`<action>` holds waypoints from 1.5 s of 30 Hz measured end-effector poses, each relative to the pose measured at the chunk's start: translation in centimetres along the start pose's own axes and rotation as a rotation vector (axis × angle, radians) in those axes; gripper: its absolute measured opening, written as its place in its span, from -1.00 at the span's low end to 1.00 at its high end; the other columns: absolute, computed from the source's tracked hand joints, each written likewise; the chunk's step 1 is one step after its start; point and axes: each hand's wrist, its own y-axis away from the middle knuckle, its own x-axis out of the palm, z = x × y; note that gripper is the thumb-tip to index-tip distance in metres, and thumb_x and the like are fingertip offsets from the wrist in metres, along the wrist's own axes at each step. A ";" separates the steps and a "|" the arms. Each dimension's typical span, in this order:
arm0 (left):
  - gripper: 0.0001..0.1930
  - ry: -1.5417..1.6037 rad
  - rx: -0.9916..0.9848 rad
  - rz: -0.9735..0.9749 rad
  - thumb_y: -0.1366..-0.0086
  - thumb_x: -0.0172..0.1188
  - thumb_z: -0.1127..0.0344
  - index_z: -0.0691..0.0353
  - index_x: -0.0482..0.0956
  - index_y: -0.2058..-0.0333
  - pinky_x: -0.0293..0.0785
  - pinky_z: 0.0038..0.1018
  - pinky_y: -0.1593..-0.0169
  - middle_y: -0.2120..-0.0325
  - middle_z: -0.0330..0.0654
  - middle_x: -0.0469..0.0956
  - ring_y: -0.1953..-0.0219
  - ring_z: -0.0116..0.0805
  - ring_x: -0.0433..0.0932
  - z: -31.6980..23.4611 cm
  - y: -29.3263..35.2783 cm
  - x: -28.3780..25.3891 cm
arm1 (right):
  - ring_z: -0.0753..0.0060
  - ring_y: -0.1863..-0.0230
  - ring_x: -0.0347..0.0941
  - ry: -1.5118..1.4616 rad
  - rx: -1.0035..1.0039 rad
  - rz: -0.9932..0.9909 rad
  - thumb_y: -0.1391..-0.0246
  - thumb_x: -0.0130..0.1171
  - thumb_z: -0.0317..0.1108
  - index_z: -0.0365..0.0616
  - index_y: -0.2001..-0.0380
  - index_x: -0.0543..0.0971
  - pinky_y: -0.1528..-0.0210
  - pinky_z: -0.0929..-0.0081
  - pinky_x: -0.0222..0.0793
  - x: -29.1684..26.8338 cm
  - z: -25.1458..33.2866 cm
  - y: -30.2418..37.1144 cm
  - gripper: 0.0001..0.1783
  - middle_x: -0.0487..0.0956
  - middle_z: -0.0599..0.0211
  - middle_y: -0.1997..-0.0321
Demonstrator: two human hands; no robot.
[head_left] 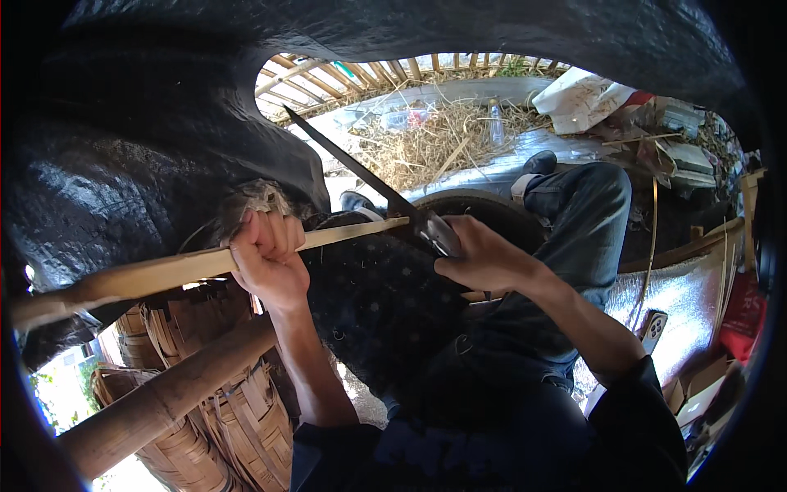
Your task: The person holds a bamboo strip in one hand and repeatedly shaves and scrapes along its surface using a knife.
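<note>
My left hand (270,254) is closed in a fist around a long pale bamboo strip (156,275). A crumpled greyish cloth (261,197) sits just above its knuckles. The strip runs from the far left, through the fist, to an end beside the blade in front of me. My right hand (484,254) grips the grey handle of a long knife (348,160), its dark blade slanting up and to the left. Near the handle, the blade meets or crosses the strip's tip; exact contact cannot be made out. A dark spotted cloth (385,287) covers my lap below.
Black sheeting (123,189) hangs at left and overhead. A thick bamboo pole (176,402) crosses the lower left before woven bamboo baskets (254,418). Ahead lie straw (426,148) and a plastic bottle (496,123). A phone (653,328) rests at right.
</note>
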 end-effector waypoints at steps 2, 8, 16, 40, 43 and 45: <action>-0.58 0.001 0.006 -0.034 -0.20 -0.21 0.25 0.06 -0.09 0.81 -0.24 -0.54 0.66 0.88 -0.39 -0.15 0.80 -0.59 -0.23 -0.2 -0.1 -0.2 | 0.22 0.43 0.46 -0.008 -0.133 -0.100 0.24 0.04 -0.37 -0.35 0.34 0.35 0.40 0.33 0.31 -0.9 2.4 1.1 -0.66 0.45 0.08 0.57; -0.58 0.004 0.003 -0.114 -0.19 -0.20 0.26 0.06 -0.09 0.80 -0.25 -0.54 0.67 0.88 -0.39 -0.14 0.79 -0.59 -0.24 -0.6 -0.2 0.0 | 0.19 0.42 0.46 -0.142 0.329 0.201 0.23 0.03 -0.36 -0.34 0.21 0.34 0.38 0.35 0.36 3.1 -3.6 1.1 -0.57 0.47 0.07 0.52; -0.58 -0.024 0.034 -0.100 -0.18 -0.18 0.27 0.07 -0.10 0.80 -0.26 -0.53 0.66 0.87 -0.37 -0.15 0.78 -0.58 -0.24 -0.1 0.4 0.8 | 0.40 0.63 0.39 -0.015 0.069 0.026 0.26 0.07 -0.40 -0.33 0.46 0.37 0.56 0.44 0.27 0.3 -1.8 -1.4 -0.75 0.39 0.21 0.70; -0.58 0.013 0.042 -0.245 -0.19 -0.19 0.27 0.07 -0.10 0.80 -0.24 -0.55 0.66 0.86 -0.39 -0.17 0.78 -0.59 -0.25 -0.6 -0.2 -0.4 | 0.10 0.39 0.46 0.102 0.207 0.272 0.33 0.07 -0.36 -0.31 0.39 0.42 0.33 0.32 0.35 0.5 -12.0 -2.9 -0.66 0.47 -0.01 0.52; -0.58 0.009 0.049 -0.247 -0.19 -0.19 0.27 0.07 -0.10 0.80 -0.24 -0.55 0.66 0.86 -0.39 -0.17 0.78 -0.59 -0.25 -0.5 -0.2 -0.7 | 0.08 0.39 0.46 0.250 0.146 0.132 0.35 0.06 -0.37 -0.28 0.39 0.43 0.34 0.32 0.34 1.0 -16.6 -3.7 -0.67 0.48 -0.01 0.49; -0.58 0.000 0.048 -0.237 -0.19 -0.20 0.27 0.07 -0.10 0.80 -0.24 -0.55 0.65 0.86 -0.38 -0.17 0.78 -0.59 -0.25 -0.2 0.4 -0.5 | 0.15 0.45 0.45 0.238 0.080 0.135 0.33 0.06 -0.39 -0.31 0.49 0.41 0.39 0.29 0.31 0.2 -16.1 -4.0 -0.75 0.47 0.09 0.57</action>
